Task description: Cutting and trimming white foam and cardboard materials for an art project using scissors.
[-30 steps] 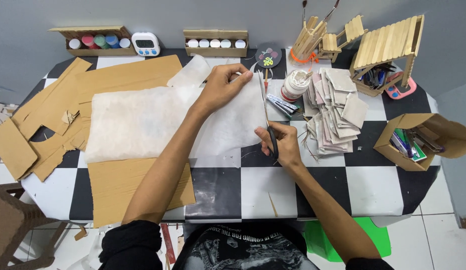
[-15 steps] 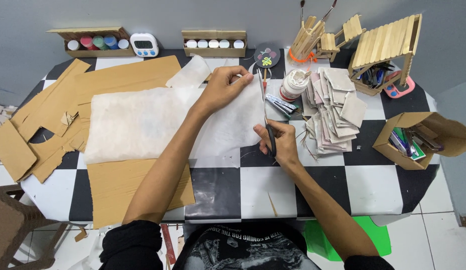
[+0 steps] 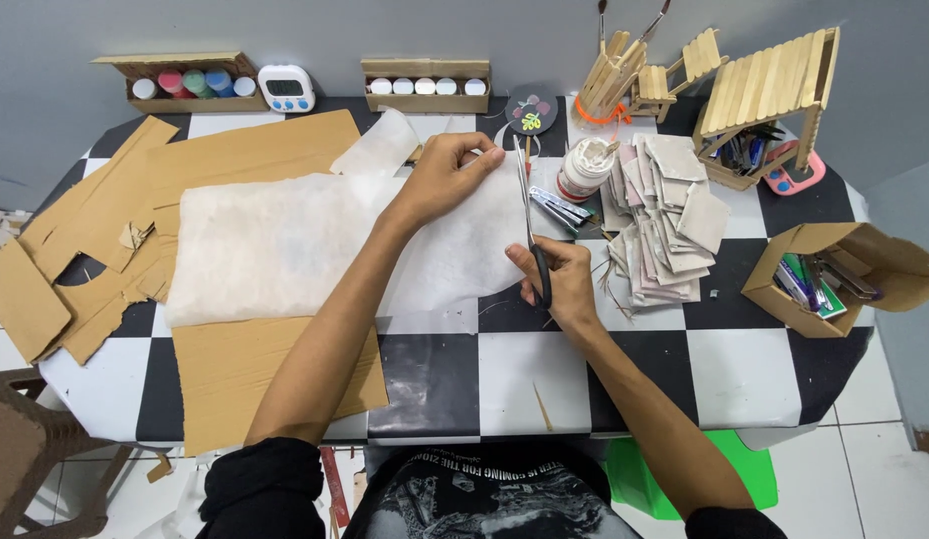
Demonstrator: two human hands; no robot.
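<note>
A large white fibrous sheet (image 3: 285, 245) lies across the checkered table (image 3: 524, 369). My left hand (image 3: 447, 178) holds its far right corner, fingers pinched on the edge. My right hand (image 3: 556, 281) grips black-handled scissors (image 3: 529, 225), blades pointing away from me along the sheet's right edge. The blades look nearly together at the sheet's far edge.
Brown cardboard pieces (image 3: 95, 240) cover the left side. A pile of cut white squares (image 3: 664, 215) and a white glue bottle (image 3: 585, 168) sit right of the scissors. A cardboard box (image 3: 834, 274) of tools stands at the right. Stick models (image 3: 764, 95), paint pots (image 3: 190, 82), and a timer (image 3: 286, 88) line the back.
The scissors have moved farther away from me along the sheet's right edge, and my right hand followed. My left hand keeps hold of the far corner.
</note>
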